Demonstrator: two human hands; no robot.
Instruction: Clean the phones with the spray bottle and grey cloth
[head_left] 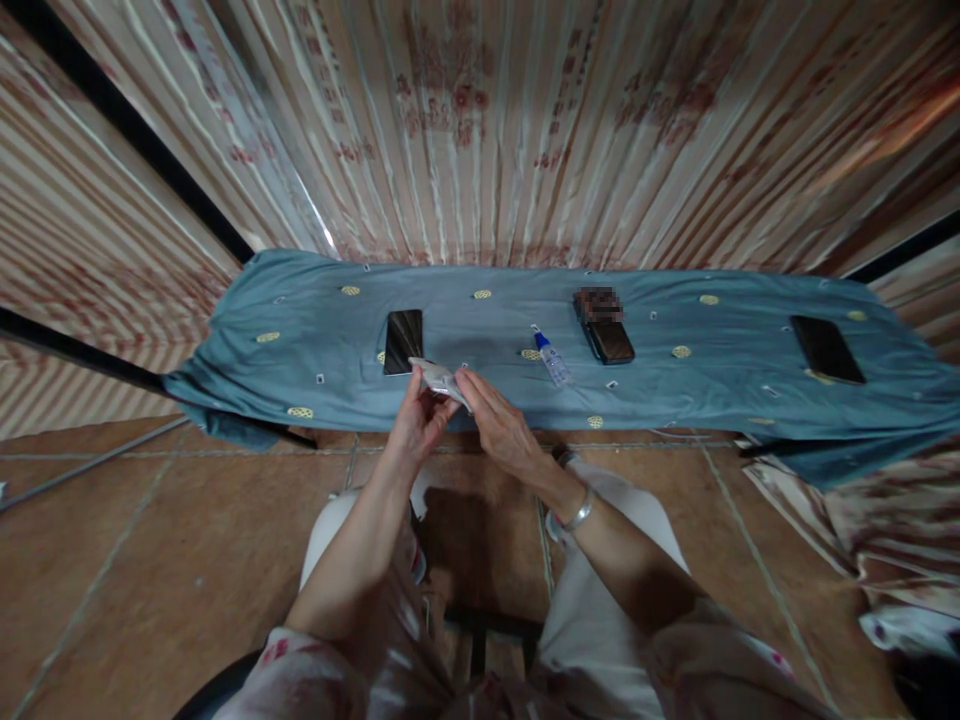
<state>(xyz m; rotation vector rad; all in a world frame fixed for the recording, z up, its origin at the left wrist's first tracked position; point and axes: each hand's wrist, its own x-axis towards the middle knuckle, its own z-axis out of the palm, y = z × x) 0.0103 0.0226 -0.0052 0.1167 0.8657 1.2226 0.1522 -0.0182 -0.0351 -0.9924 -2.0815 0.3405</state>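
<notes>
A small, flat, pale grey-white packet is held between both hands above the front part of the cloth-covered table; its exact kind is unclear. My left hand grips its left end, thumb on top and fingers curled beneath. On the right end, the fingers of my right hand are pressed together over it. Just behind the packet lies a dark-screened phone or small tablet, partly covered by it. To the right of my hands, a clear bottle with a blue cap rests on its side.
A teal cloth with yellow patterns covers the long narrow table. A dark brown case lies right of the bottle, its upper part blurred. Farther right is another dark, flat device. Pleated curtains hang behind; black poles flank the table.
</notes>
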